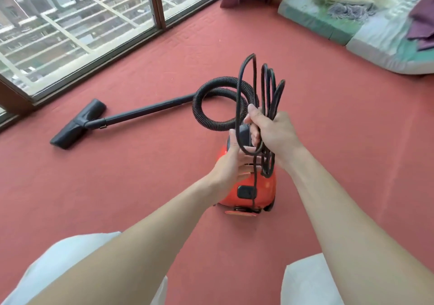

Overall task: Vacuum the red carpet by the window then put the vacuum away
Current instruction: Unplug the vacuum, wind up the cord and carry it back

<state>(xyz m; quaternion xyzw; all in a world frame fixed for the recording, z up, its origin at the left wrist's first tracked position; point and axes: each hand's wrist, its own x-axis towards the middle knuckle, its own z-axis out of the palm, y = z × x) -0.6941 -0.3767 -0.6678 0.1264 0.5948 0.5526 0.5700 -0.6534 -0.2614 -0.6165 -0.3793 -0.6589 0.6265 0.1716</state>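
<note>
Nozzle [78, 124] of the vacuum lies flat on the red carpet [117, 199] at ten o'clock from the person, just short of the window [70, 34]. Its rigid black wand [141, 113] runs toward one o'clock into the ribbed hose [211, 88], which curls in one loose ring at twelve o'clock. The left hand [231, 164] is open, fingers straight, beside the hanging strand of the power cord [270, 88]; whether it touches that strand is hard to tell. Beneath both hands, at twelve o'clock, the orange canister [260, 187] sits on the carpet. The right hand [273, 132] grips the cord, gathered in several long loops that stand above the fist and dangle below it. One strand runs down to the canister. The cord looks light and limp yet springy, so loops may slip unless held at their middle. The canister is probably the heavy, hard-shelled part, best lifted from its top. The floppy hose would drag the stiff wand behind. Bedding [375, 46] lies at two o'clock.
</note>
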